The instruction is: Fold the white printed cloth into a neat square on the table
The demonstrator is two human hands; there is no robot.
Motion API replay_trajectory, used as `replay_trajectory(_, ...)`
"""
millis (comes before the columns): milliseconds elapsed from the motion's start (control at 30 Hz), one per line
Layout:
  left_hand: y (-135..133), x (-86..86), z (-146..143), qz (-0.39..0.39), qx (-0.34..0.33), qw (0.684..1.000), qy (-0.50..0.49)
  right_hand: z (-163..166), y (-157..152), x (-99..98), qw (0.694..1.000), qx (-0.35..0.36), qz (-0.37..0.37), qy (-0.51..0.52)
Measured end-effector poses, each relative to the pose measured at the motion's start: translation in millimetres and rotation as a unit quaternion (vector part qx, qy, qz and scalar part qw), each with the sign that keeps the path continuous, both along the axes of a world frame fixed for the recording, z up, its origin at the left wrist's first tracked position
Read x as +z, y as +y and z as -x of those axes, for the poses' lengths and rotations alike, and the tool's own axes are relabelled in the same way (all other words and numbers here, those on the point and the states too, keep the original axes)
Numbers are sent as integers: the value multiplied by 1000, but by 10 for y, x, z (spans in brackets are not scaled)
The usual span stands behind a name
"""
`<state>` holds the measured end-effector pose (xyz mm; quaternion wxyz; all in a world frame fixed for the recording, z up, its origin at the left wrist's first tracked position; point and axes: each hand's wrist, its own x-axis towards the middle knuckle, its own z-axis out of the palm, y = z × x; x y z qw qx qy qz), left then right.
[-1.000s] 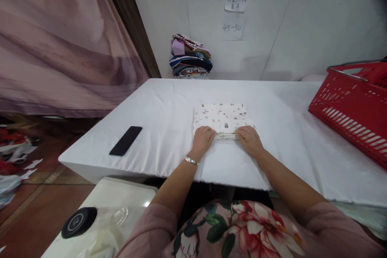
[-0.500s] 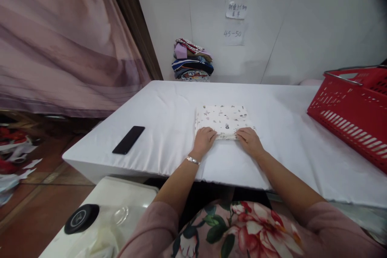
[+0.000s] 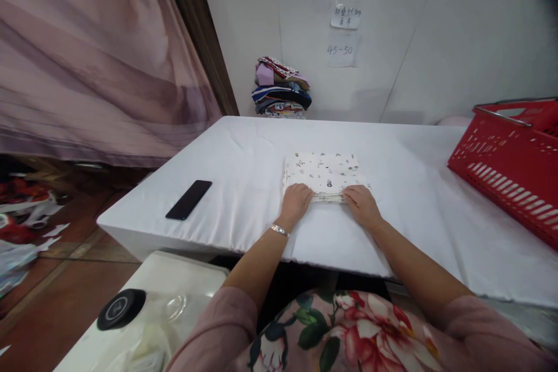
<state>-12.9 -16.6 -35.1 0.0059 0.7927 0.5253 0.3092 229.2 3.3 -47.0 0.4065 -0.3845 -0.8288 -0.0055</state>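
Observation:
A folded white cloth with small scattered prints lies flat on the white-covered table. Its layered near edge faces me. My left hand, with a bracelet at the wrist, grips the near left corner, fingers curled over the top. At the near right corner my right hand holds the same edge, its fingers bent and pressed together. Both thumbs rest along the front layers. The undersides of the corners are hidden by my hands.
A black phone lies at the table's left. On the right stands a red plastic basket. A stack of folded fabrics sits beyond the far edge, by the wall. Below left, a white surface carries a round black object.
The view has shifted slightly, so the scene sits a little further right. My hands keep the same hold on the cloth's near corners.

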Motion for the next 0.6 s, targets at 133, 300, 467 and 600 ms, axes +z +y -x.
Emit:
replay_trajectory(133,0,5,-7,6,9,1000,2,12,-10,8,1000,-9,-2,0)
replay_trajectory(300,5,11,-7,8,7,1000,6,13,3,-8,1000,-8,8,-17)
replay_trajectory(467,9,22,-6,14,8,1000,-3,5,13,-40,1000,-10,9,-4)
replay_trajectory(600,1,33,-6,15,6,1000,-10,6,2,-42,1000,3,6,1)
